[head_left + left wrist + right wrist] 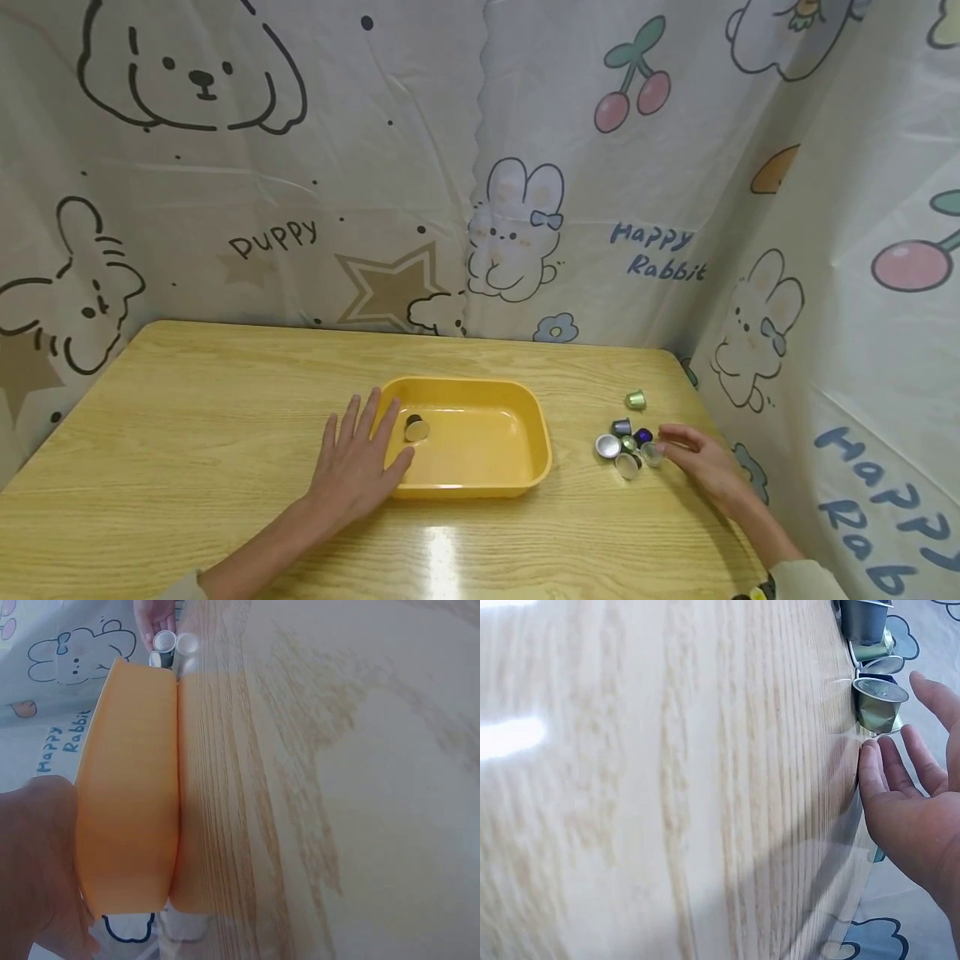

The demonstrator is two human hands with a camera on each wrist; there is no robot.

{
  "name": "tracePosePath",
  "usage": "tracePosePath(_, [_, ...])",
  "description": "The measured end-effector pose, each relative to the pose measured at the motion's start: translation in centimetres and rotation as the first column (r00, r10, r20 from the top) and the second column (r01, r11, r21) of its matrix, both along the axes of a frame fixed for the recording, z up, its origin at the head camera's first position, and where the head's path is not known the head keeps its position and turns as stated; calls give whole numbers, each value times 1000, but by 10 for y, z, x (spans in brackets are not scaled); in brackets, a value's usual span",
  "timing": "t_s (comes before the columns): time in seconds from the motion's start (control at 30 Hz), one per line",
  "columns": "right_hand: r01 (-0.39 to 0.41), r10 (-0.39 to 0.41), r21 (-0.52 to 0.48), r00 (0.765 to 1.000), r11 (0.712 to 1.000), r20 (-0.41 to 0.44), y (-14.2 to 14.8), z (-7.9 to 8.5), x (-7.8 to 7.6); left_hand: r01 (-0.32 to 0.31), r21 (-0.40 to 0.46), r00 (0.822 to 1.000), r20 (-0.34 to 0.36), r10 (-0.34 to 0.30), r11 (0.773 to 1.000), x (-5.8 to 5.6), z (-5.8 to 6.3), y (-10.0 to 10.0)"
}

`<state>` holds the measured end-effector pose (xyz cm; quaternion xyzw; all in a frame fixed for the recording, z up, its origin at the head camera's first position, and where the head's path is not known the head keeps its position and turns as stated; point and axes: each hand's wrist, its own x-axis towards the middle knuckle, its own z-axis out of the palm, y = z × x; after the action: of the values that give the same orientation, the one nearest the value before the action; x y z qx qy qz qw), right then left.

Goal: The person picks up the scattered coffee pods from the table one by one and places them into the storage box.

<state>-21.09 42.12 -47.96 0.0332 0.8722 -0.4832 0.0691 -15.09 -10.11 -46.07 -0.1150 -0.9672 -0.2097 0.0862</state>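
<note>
My left hand (pixel 360 467) rests with spread, straight fingers on the left rim of a yellow plastic tray (pixel 471 492). Inside that tray, near its left end, one coffee capsule (pixel 416 429) lies on its side. To the right, my right hand (pixel 701 462) reaches in beside a cluster of several coffee capsules (pixel 608 447), its fingers extended and holding nothing. Nearest to its fingertips is a green capsule (pixel 877 712), a small gap apart in the right wrist view. A grey capsule (pixel 621 427) and a dark blue capsule (pixel 643 436) belong to the cluster.
A single light green capsule (pixel 635 400) lies behind the cluster. The wood-grain table (pixel 187 433) is bordered at the back and right by a printed cloth (pixel 405 167), close beside my right hand.
</note>
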Motion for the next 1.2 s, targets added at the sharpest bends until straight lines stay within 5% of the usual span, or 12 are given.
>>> tracePosePath(0.5, [-86, 86, -28, 996, 996, 6, -12, 3, -2, 1, -2, 1000, -1, -1, 1000, -2, -1, 0])
tracePosePath(1.2, [-50, 50, 5, 999, 999, -19, -17, -2, -4, -1, 3, 1000, -11, 2, 1000, -1, -4, 0])
